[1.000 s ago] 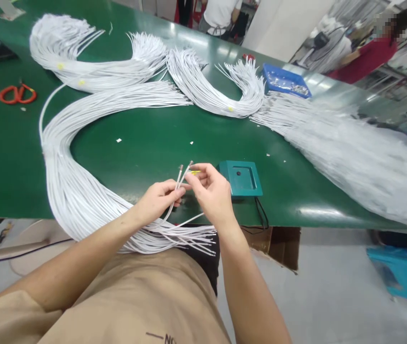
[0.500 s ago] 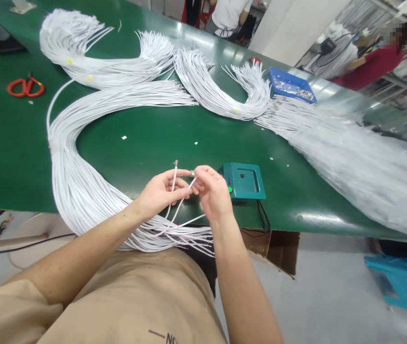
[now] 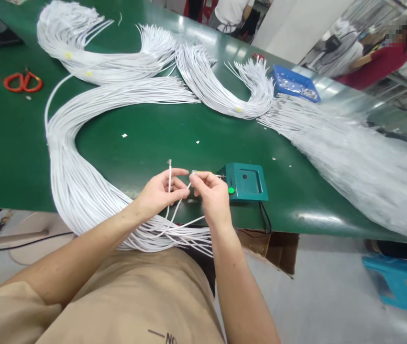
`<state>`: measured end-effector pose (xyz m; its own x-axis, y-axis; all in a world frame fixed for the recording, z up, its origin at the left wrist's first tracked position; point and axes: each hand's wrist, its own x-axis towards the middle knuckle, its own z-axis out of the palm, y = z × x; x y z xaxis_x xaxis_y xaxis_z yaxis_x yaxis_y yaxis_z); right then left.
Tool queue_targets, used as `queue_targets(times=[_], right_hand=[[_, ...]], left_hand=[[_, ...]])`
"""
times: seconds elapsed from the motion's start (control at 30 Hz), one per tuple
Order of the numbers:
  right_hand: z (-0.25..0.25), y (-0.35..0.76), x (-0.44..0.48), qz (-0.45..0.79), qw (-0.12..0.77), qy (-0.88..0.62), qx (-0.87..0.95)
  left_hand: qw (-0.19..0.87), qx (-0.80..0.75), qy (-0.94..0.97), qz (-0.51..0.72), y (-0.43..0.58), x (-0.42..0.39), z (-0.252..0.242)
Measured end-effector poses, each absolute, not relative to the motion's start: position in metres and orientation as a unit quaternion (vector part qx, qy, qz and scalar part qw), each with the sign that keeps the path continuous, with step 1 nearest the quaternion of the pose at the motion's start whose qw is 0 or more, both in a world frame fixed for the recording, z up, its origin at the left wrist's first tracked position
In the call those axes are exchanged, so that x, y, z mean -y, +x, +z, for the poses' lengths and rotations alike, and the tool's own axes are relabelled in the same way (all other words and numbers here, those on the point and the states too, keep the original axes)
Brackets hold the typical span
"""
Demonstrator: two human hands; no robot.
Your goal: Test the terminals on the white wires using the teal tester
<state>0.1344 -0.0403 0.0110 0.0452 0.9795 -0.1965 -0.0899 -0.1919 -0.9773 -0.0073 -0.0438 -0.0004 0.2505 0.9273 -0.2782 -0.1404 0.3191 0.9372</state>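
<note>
My left hand (image 3: 160, 191) is closed round a thin white wire (image 3: 169, 177) that stands upright with a metal tip. My right hand (image 3: 212, 196) pinches the end of a second white wire (image 3: 190, 184), its tip pointing at the side of a small teal box (image 3: 248, 181) with a green button. Both wires run down into a large white wire bundle (image 3: 77, 191) that hangs over the near edge of the green table (image 3: 146, 138) into my lap.
More white wire bundles (image 3: 206, 81) curve across the table. A clear plastic-wrapped heap (image 3: 361, 167) lies to the right. Orange scissors (image 3: 22, 82) lie far left, a blue tray (image 3: 294, 86) of small parts at the back. Another person in red (image 3: 379, 62) works beyond.
My right hand has carried its wire end rightwards, up to the side of the teal box. The left hand's wire now stands more upright. The view has shifted slightly.
</note>
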Motion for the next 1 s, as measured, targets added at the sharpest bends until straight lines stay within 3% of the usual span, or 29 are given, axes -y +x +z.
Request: queue_targets(times=[0.3,0.6,0.87,1.0], right_hand=[[0.005,0.13,0.04,0.747,0.474,-0.412,0.219],[0.013,0.132,0.03,0.682,0.476,-0.456,0.317],[0.005,0.133,0.034,0.73,0.467,-0.429,0.255],[0.004,0.135,0.04,0.689,0.483,-0.463,0.28]], left_hand=[[0.67,-0.457,0.426,0.402,-0.007,0.042,0.002],[0.642,-0.459,0.487,0.373,-0.007,0.043,0.0],[0.652,-0.455,0.473,0.379,-0.01,0.043,-0.001],[0.644,-0.477,0.461,0.381,-0.011,0.042,0.001]])
